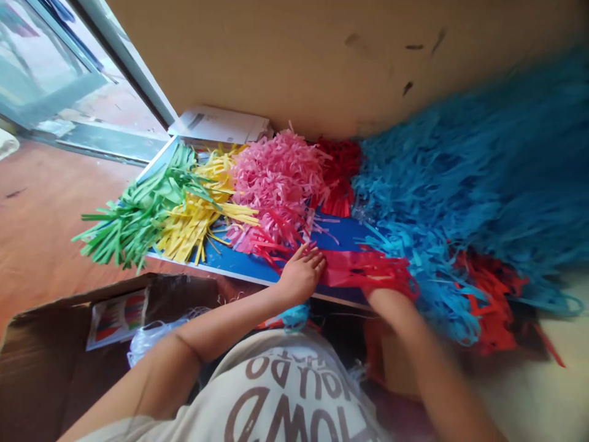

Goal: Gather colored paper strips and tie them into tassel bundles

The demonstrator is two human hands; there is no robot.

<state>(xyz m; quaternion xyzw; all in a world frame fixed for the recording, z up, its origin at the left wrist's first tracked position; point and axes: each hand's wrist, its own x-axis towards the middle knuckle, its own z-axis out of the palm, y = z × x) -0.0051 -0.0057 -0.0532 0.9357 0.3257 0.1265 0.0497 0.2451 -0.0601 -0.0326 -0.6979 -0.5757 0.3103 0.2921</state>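
A length of red fringed tissue paper (pixel 345 268) lies along the front of the blue tabletop (pixel 225 260), its cut strips fanning out at both ends. My left hand (pixel 304 270) rests on the left part of this paper, palm down, fingers stretched out. At the paper's right end is my right hand (pixel 385 301), with its fingers hidden under or among the red strips, so I cannot see whether they grip. Just behind the left hand sits a heap of pink fringe (pixel 280 178). Blue fringe (pixel 427 209) spreads close to the right hand.
Yellow fringe (pixel 188 227) and green fringe (pixel 138 212) overhang the table's left side. Dark red fringe (pixel 340 175) lies by the wall (pixel 313 61). A white box (pixel 221 126) stands behind. Orange-red fringe (pixel 492 301) hangs at right. Below left is an open cardboard box (pixel 41 350).
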